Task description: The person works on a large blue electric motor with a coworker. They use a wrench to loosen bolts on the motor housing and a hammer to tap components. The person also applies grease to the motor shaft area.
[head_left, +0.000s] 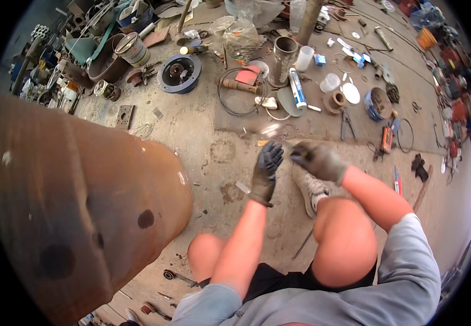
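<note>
Person sits or crouches on the concrete floor (203, 136), bare knees up, both hands in dark gloves raised in front of the knees. Left hand (265, 171) is loosely open, fingers up and slightly spread, palm turned toward the other hand, gripping nothing that shows. Right hand (317, 160) is curled closed around a small dark object with a yellowish tip (302, 154), poking out on the thumb side; too small to tell what it is. The hands are near each other but not touching.

That small object sits in the right fist, above the floor, just ahead of a grey shoe (310, 187). A large rusty tank (78, 206) fills the left of the view, close beside the left knee. Further out on the floor: a wire ring (239, 91), a white tube with blue print (296, 88), a metal can (284, 60), pliers (347, 124), an orange tool (387, 139).

Judgement on doing it well: the piece is tiny, so a firm pinch with the right hand matters, with the left hand brought in to steady or receive it rather than hovering apart. Gloves dull the feel, so slow finger work is safer. Keeping both hands over the bare floor patch, away from the clutter, would make a dropped part easy to find.
</note>
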A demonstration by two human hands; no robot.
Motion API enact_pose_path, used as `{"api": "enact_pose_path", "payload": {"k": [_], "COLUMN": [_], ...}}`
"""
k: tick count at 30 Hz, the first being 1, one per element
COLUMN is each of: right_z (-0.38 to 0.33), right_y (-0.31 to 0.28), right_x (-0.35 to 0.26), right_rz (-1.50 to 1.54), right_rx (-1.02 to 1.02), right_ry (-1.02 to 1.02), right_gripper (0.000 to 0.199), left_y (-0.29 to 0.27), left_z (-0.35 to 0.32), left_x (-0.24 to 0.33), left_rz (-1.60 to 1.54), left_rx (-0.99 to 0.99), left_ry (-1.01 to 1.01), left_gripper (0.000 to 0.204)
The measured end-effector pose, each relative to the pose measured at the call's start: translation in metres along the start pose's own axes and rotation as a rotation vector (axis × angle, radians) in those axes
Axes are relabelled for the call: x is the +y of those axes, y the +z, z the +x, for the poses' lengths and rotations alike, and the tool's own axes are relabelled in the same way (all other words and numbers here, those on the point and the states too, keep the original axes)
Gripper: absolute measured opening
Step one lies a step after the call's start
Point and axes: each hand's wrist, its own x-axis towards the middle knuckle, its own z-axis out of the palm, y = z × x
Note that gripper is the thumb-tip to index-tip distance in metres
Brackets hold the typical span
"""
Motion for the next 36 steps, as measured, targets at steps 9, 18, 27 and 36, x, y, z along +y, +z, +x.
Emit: {"api": "enact_pose_path", "payload": {"k": [9,18,27,36], "right_z": [0.392,0.627,0.648,0.301], "right_y": [0.100,0.147,0.155,0.016], "right_x": [0.041,0.097,0.136,0.018], "right_rz": [0.002,-0.263,-0.157,0.339], "right_rx": [0.066,-0.215,-0.021,-0.759], "right_ry": [-0.068,0.412,0.130,-0.231], "right_gripper": [0.048,0.044,0.037,0.042], "left_y": [-0.131,-0.059,-0.063,0.016], "left_z": [0.018,-0.043,-0.001,0.040], "left_x": [0.091,0.144,0.130,0.196], "left_rz": [-0.149,0.444,0.535,0.669], "left_rx": [0.981,1.047,0.890,0.503], "left_ry": [-0.042,-0.285,-0.118,0.279], "left_gripper": [0.031,0.042,0.048,0.043]}}
